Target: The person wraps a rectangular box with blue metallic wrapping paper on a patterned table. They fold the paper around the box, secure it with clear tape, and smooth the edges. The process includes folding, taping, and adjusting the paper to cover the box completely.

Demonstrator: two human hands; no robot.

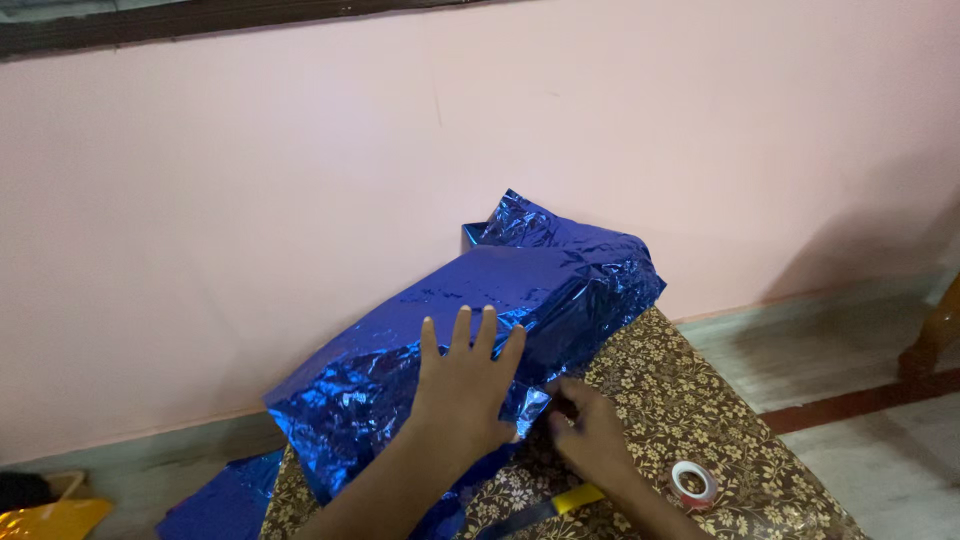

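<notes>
Left hand (462, 385) lies flat, fingers spread, on the blue foil-wrapped box (480, 330); right hand (590, 430) pinches its foil edge, tape roll (693, 484) nearby on the floral cloth (700, 400)

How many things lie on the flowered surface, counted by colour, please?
Blue: 1, the foil-wrapped box under the left hand
Red and white: 1, the tape roll beside the right hand
Yellow: 1, the yellow-handled tool
Total: 3

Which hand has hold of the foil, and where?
Right hand pinches the shiny blue foil wrapping at its lower edge flap; left hand only presses flat on it.
</notes>
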